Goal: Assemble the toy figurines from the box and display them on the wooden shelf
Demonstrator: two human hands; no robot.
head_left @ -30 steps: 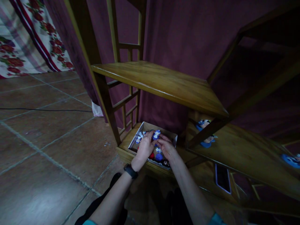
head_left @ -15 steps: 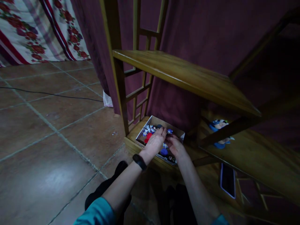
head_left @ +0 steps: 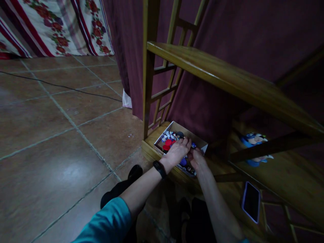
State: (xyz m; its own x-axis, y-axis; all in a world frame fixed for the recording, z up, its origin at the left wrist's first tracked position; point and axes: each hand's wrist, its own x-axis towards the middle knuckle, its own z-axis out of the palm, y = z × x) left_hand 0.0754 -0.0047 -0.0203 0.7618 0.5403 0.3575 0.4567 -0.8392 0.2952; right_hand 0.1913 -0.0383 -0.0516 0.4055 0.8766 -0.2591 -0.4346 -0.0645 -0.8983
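Observation:
A shallow cardboard box (head_left: 201, 145) of small toy figures stands on the lowest wooden shelf. White and blue figures (head_left: 172, 135) crowd its far left part, beside a red piece (head_left: 167, 145). My left hand (head_left: 179, 149), with a dark band on its wrist, reaches over the middle of the box, fingers curled down among the figures. Close by on the right, my right hand (head_left: 196, 158) is curled inward, its fingers nearly meeting the left. Whatever lies between the fingertips is hidden. A blue-purple piece (head_left: 183, 162) lies below the hands near the front of the box.
The wooden shelf board (head_left: 215, 69) juts out above the box. To the right, a blue and white figurine (head_left: 255, 148) stands on another shelf, partly behind a slat. A phone (head_left: 251, 202) lies lower right. A black cable (head_left: 76, 90) crosses the tiled floor.
The camera view has shifted, so the shelf and box appear farther right. Both hands stay together over the box, with little visible change in their pose.

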